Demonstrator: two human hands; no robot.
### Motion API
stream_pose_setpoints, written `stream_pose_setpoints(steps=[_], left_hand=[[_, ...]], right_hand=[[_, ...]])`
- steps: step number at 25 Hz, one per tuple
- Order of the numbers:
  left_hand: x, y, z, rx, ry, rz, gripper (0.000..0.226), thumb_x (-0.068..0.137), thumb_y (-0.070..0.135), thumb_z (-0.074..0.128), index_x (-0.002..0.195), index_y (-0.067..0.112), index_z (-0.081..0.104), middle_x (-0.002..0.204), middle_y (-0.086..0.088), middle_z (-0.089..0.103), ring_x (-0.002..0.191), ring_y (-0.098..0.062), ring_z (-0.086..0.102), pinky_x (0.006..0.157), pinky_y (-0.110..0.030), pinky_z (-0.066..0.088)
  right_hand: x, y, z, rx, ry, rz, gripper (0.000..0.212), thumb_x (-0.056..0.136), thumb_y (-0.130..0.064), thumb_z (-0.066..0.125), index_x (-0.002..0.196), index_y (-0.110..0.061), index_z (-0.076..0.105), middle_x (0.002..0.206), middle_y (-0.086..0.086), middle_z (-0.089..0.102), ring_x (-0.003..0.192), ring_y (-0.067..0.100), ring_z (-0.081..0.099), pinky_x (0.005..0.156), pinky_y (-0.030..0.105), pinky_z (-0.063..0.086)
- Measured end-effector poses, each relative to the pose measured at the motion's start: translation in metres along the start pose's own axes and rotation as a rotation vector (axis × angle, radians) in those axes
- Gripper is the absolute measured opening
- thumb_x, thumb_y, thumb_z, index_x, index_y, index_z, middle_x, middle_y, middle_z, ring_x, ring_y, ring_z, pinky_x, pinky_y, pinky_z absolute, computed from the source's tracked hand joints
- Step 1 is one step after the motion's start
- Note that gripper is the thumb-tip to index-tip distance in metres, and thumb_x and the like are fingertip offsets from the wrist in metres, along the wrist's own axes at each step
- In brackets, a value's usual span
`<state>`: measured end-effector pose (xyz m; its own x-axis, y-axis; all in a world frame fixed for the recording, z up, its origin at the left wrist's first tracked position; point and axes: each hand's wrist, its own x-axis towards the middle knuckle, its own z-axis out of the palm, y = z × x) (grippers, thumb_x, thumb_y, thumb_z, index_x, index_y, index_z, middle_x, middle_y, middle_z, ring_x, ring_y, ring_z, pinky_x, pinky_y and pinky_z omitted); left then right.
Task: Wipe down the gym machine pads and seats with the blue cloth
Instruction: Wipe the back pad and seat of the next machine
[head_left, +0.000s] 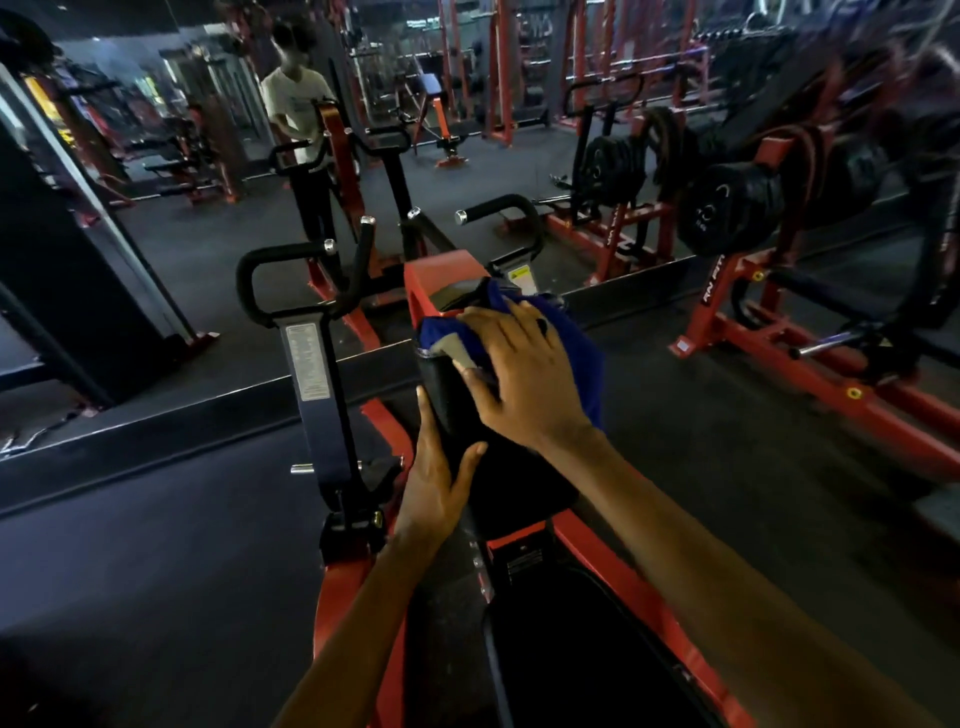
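**One camera, worn on the head**

Only one view was there, taken from the person's head through a wide lens that curved the edges. It looked forward and down along both forearms, close over the black pad (445, 400), with the left hand (439, 488) and right hand (524, 379) near the middle of the frame. Farther off it caught the red machine frames (714, 312) and the dark gym floor (156, 545).

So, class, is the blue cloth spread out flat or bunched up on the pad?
Bunched up. The blue cloth lies in rumpled folds over the top of the black pad, pressed under the right hand.
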<state>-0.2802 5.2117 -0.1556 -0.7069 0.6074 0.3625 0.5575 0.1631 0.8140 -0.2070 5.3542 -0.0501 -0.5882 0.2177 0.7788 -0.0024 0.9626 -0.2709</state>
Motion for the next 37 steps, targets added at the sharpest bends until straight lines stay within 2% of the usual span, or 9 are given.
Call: stream_pose_setpoints(steps=[4, 9, 12, 15, 20, 26, 29, 33, 37], left_hand=[[0.005, -0.007, -0.006, 0.016, -0.084, 0.042, 0.1, 0.099, 0.044, 0.061, 0.155, 0.041, -0.021, 0.158, 0.017, 0.014, 0.137, 0.023, 0.017, 0.106, -0.003, 0.029], [0.008, -0.022, -0.014, -0.01, -0.15, 0.124, 0.107, 0.096, 0.037, 0.066, 0.148, 0.055, -0.026, 0.164, -0.005, 0.025, 0.142, 0.003, 0.025, 0.108, -0.023, 0.036], [0.005, -0.025, -0.015, -0.031, -0.189, 0.109, 0.102, 0.097, 0.039, 0.065, 0.155, 0.041, -0.018, 0.161, -0.007, 0.03, 0.141, -0.008, 0.035, 0.103, -0.017, 0.034], [0.008, -0.033, -0.021, -0.058, -0.222, 0.148, 0.101, 0.097, 0.041, 0.065, 0.155, 0.041, -0.018, 0.163, -0.006, 0.027, 0.139, 0.003, 0.027, 0.106, -0.024, 0.035], [0.013, -0.048, -0.03, -0.09, -0.266, 0.276, 0.085, 0.1, 0.056, 0.049, 0.156, 0.047, -0.015, 0.169, -0.004, 0.015, 0.152, -0.008, 0.019, 0.121, -0.036, 0.032], [0.025, -0.052, -0.041, -0.117, -0.305, 0.305, 0.08, 0.102, 0.053, 0.048, 0.156, 0.051, -0.011, 0.166, 0.015, 0.015, 0.147, -0.016, 0.037, 0.115, -0.044, 0.041], [0.025, -0.052, -0.038, -0.147, -0.32, 0.302, 0.079, 0.102, 0.055, 0.045, 0.157, 0.048, -0.011, 0.166, 0.017, 0.013, 0.15, -0.013, 0.029, 0.118, -0.043, 0.037], [0.018, -0.057, -0.041, -0.224, -0.314, 0.228, 0.063, 0.104, 0.042, 0.051, 0.158, 0.045, 0.017, 0.153, 0.0, 0.048, 0.131, -0.008, 0.054, 0.106, -0.025, 0.047], [0.052, -0.058, -0.061, -0.231, 0.018, 0.275, 0.029, 0.106, 0.016, 0.051, 0.132, 0.028, 0.057, 0.117, -0.002, 0.059, 0.094, 0.011, 0.057, 0.083, -0.025, 0.052]], right_hand=[[-0.004, -0.007, 0.006, -0.034, 0.18, 0.226, 0.044, 0.094, -0.027, 0.065, 0.134, -0.009, 0.057, 0.135, 0.006, 0.061, 0.136, 0.026, 0.046, 0.122, 0.042, 0.025], [-0.018, -0.04, 0.026, -0.133, 0.043, 0.096, 0.059, 0.091, -0.026, 0.064, 0.146, -0.014, 0.045, 0.152, 0.004, 0.048, 0.148, 0.025, 0.024, 0.121, 0.036, 0.012], [-0.008, -0.031, 0.021, -0.124, 0.052, 0.127, 0.052, 0.093, -0.023, 0.063, 0.142, -0.012, 0.05, 0.146, 0.005, 0.053, 0.144, 0.027, 0.037, 0.123, 0.043, 0.023], [0.01, -0.041, 0.027, -0.143, 0.172, 0.242, 0.037, 0.095, -0.025, 0.064, 0.129, -0.011, 0.057, 0.129, 0.005, 0.062, 0.128, 0.025, 0.049, 0.112, 0.049, 0.037], [-0.021, -0.029, 0.034, -0.144, 0.136, 0.041, 0.049, 0.095, -0.02, 0.061, 0.141, -0.004, 0.051, 0.147, 0.007, 0.053, 0.141, 0.028, 0.044, 0.122, 0.045, 0.026], [-0.022, -0.028, 0.052, 0.119, 0.537, 0.634, 0.054, 0.106, -0.047, 0.043, 0.145, -0.01, 0.046, 0.151, 0.005, 0.049, 0.142, 0.02, 0.044, 0.113, 0.048, 0.041], [-0.045, -0.041, 0.064, 0.082, 0.463, 0.551, 0.059, 0.106, -0.041, 0.045, 0.155, -0.009, 0.035, 0.162, 0.001, 0.036, 0.15, 0.014, 0.031, 0.119, 0.046, 0.036], [-0.035, -0.038, 0.052, 0.003, 0.372, 0.462, 0.056, 0.105, -0.03, 0.051, 0.154, -0.006, 0.037, 0.162, 0.002, 0.035, 0.151, 0.016, 0.03, 0.119, 0.051, 0.034], [-0.036, -0.04, 0.039, -0.255, 0.129, 0.15, 0.061, 0.098, -0.026, 0.058, 0.154, -0.009, 0.039, 0.162, 0.004, 0.036, 0.151, 0.033, 0.03, 0.121, 0.04, 0.023]])
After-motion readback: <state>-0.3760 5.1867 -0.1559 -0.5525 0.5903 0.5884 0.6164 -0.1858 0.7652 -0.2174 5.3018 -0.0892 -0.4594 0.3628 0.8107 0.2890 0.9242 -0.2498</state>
